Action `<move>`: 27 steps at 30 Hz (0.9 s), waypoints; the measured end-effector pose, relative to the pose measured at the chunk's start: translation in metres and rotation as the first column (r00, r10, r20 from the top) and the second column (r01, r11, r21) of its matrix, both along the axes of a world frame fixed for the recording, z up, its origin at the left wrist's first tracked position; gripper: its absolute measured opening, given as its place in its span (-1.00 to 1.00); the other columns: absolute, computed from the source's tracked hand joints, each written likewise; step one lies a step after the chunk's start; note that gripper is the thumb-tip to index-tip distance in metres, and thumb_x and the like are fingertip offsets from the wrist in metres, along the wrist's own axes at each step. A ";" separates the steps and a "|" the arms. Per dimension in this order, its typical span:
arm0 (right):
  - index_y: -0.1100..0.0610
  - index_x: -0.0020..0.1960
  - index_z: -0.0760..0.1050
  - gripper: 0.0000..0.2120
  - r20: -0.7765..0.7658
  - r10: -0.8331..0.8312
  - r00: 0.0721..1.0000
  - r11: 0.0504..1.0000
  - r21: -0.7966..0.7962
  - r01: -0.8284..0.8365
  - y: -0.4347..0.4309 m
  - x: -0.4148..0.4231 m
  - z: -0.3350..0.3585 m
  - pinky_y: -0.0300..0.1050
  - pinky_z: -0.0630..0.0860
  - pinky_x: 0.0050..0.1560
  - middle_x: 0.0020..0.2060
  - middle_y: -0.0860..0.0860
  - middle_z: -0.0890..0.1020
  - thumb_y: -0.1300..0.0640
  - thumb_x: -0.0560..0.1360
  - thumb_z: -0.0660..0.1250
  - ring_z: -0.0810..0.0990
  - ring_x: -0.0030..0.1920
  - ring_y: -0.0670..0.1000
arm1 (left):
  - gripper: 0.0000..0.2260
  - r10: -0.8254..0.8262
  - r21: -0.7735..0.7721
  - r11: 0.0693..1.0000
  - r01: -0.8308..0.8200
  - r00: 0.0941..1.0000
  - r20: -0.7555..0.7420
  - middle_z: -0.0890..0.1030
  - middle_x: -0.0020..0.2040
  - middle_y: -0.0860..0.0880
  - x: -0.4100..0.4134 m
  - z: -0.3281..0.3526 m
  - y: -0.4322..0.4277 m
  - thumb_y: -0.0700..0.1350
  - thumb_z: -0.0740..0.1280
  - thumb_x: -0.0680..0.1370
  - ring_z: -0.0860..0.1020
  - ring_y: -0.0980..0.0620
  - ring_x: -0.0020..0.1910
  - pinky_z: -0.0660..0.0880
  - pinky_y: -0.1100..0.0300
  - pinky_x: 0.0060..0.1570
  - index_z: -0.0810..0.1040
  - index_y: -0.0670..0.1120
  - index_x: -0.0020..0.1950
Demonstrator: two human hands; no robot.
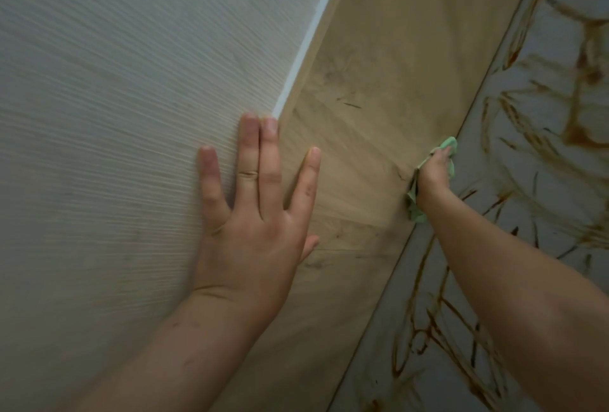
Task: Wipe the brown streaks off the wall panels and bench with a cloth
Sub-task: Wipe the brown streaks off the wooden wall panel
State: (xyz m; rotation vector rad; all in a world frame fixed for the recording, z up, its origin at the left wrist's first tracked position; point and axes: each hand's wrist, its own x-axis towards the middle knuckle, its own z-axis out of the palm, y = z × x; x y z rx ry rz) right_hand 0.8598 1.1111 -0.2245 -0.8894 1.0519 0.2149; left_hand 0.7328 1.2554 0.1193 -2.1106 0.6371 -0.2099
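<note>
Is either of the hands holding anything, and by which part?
The right hand grips the green cloth bunched at its middle, ends poking out on both sides. The left hand holds nothing, lying flat against the pale wall panel.

The left panel (115, 98) is pale grey-beige with fine, close grain lines. A white strip (309, 39) edges it. The middle panel (395, 49) is tan wood grain with faint dark smudges (349, 103). The right surface (543, 167) is grey-white, crossed by rust-brown streaks (575, 133). The cloth (449, 144) is pale green.
</note>
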 end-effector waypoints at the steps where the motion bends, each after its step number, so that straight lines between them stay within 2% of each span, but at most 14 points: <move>1: -0.05 0.69 0.03 -0.34 0.026 -0.035 0.999 0.999 -0.030 0.035 -0.004 0.003 0.018 0.06 0.04 0.63 0.67 -0.03 0.12 -0.26 0.65 -0.11 0.12 0.64 0.03 | -0.01 -0.002 -0.001 1.000 0.002 1.000 -0.004 -0.15 0.60 -0.48 0.001 0.000 -0.002 0.42 0.34 0.48 -0.17 -0.46 0.60 -0.30 -0.48 0.46 0.01 -0.06 0.70; 3: -0.08 0.70 -0.04 -0.44 0.191 -0.049 0.980 0.987 -0.142 0.077 -0.009 0.006 0.069 0.08 -0.06 0.65 0.68 -0.07 0.03 -0.11 0.72 -0.10 0.01 0.66 -0.02 | 0.00 -0.007 -0.008 1.000 0.006 1.000 -0.004 -0.14 0.60 -0.48 0.001 0.000 -0.003 0.41 0.37 0.46 -0.16 -0.46 0.61 -0.29 -0.48 0.46 0.04 -0.06 0.69; 6: -0.07 0.69 -0.12 -0.48 0.455 0.081 0.887 0.916 -0.384 0.114 -0.008 0.008 0.151 0.03 -0.19 0.65 0.69 -0.09 -0.08 -0.02 0.75 -0.14 -0.14 0.66 -0.05 | 0.01 -0.004 -0.024 1.000 0.004 1.000 -0.002 -0.12 0.60 -0.47 0.001 0.002 -0.004 0.39 0.42 0.42 -0.14 -0.45 0.61 -0.28 -0.47 0.47 0.09 -0.06 0.69; 8: -0.10 0.69 -0.14 -0.47 0.577 0.207 0.790 0.840 -0.519 0.159 0.001 -0.001 0.203 0.04 -0.22 0.64 0.68 -0.12 -0.13 -0.06 0.74 -0.15 -0.20 0.66 -0.05 | 0.01 -0.005 -0.032 0.999 0.005 1.000 -0.001 -0.11 0.61 -0.46 0.001 0.002 -0.004 0.37 0.45 0.40 -0.12 -0.44 0.62 -0.28 -0.47 0.48 0.12 -0.06 0.68; 10: -0.08 0.69 -0.12 -0.46 0.678 0.344 0.649 0.759 -0.608 0.232 0.018 -0.025 0.236 0.11 -0.19 0.64 0.67 -0.11 -0.15 -0.04 0.73 -0.10 -0.21 0.67 0.00 | -0.05 -0.004 -0.070 0.998 0.003 1.000 -0.004 -0.07 0.61 -0.45 0.002 0.004 -0.005 0.30 0.46 0.43 -0.08 -0.43 0.62 -0.26 -0.46 0.49 0.16 -0.07 0.67; 13: -0.03 0.66 -0.05 -0.46 0.719 0.544 0.432 0.677 -0.681 0.279 0.036 -0.063 0.235 0.19 -0.15 0.64 0.66 -0.10 -0.13 -0.05 0.72 0.00 -0.17 0.68 0.12 | -0.30 -0.024 -0.114 0.993 0.025 1.000 0.007 -0.01 0.62 -0.43 0.001 0.002 -0.005 0.17 0.29 0.59 -0.01 -0.41 0.63 -0.11 -0.46 0.51 0.20 -0.07 0.66; 15: -0.03 0.65 0.00 -0.48 0.685 0.624 0.377 0.608 -0.728 0.316 0.023 -0.053 0.223 0.19 -0.13 0.64 0.66 -0.08 -0.10 -0.11 0.73 -0.02 -0.13 0.68 0.16 | -0.34 -0.034 -0.143 0.989 0.031 0.999 -0.014 -0.02 0.62 -0.43 0.001 0.000 -0.003 0.15 0.23 0.56 0.00 -0.41 0.62 -0.09 -0.48 0.50 0.27 -0.06 0.64; 17: -0.05 0.66 -0.01 -0.48 0.663 0.592 0.459 0.598 -0.743 0.302 0.002 -0.018 0.226 0.19 -0.12 0.64 0.68 0.00 -0.06 -0.08 0.73 -0.03 -0.12 0.68 0.13 | -0.26 -0.030 -0.135 0.991 0.025 0.999 -0.033 -0.06 0.62 -0.44 0.002 -0.001 -0.002 0.20 0.33 0.51 -0.04 -0.42 0.63 -0.16 -0.48 0.50 0.28 -0.05 0.63; 20: -0.08 0.68 0.00 -0.45 0.636 0.318 0.703 0.772 -0.604 0.198 -0.039 0.039 0.236 0.21 -0.12 0.64 0.69 0.00 -0.03 -0.06 0.70 -0.09 -0.11 0.67 -0.01 | -0.10 -0.021 -0.092 0.996 0.018 0.999 -0.026 -0.12 0.61 -0.46 0.001 0.000 -0.001 0.29 0.40 0.42 -0.11 -0.43 0.62 -0.23 -0.48 0.49 0.20 -0.05 0.66; 22: -0.11 0.69 -0.02 -0.44 0.558 0.218 0.801 0.827 -0.541 0.152 -0.055 0.055 0.235 0.24 -0.15 0.63 0.69 -0.04 -0.04 -0.10 0.70 -0.12 -0.11 0.66 -0.02 | -0.08 -0.007 -0.072 0.997 0.005 1.000 -0.023 -0.13 0.60 -0.47 0.000 0.000 -0.002 0.32 0.40 0.43 -0.12 -0.44 0.62 -0.23 -0.49 0.48 0.16 -0.05 0.67; 24: -0.20 0.68 -0.08 -0.48 0.526 0.223 0.821 0.856 -0.508 0.093 -0.045 0.044 0.240 0.22 -0.20 0.63 0.69 -0.08 -0.09 -0.12 0.73 -0.14 -0.14 0.67 0.01 | -0.06 0.018 -0.044 0.999 -0.019 1.000 -0.025 -0.14 0.60 -0.47 0.001 0.003 -0.003 0.33 0.39 0.43 -0.13 -0.43 0.62 -0.25 -0.49 0.47 0.14 -0.04 0.68; 27: -0.28 0.65 -0.19 -0.50 0.525 0.344 0.779 0.857 -0.514 -0.032 -0.011 -0.015 0.245 0.12 -0.26 0.59 0.67 -0.14 -0.19 -0.13 0.75 -0.14 -0.23 0.66 0.00 | -0.01 0.065 -0.009 0.998 -0.066 0.997 -0.051 -0.12 0.61 -0.45 0.001 0.010 -0.010 0.32 0.47 0.38 -0.11 -0.42 0.63 -0.26 -0.47 0.48 0.16 -0.04 0.67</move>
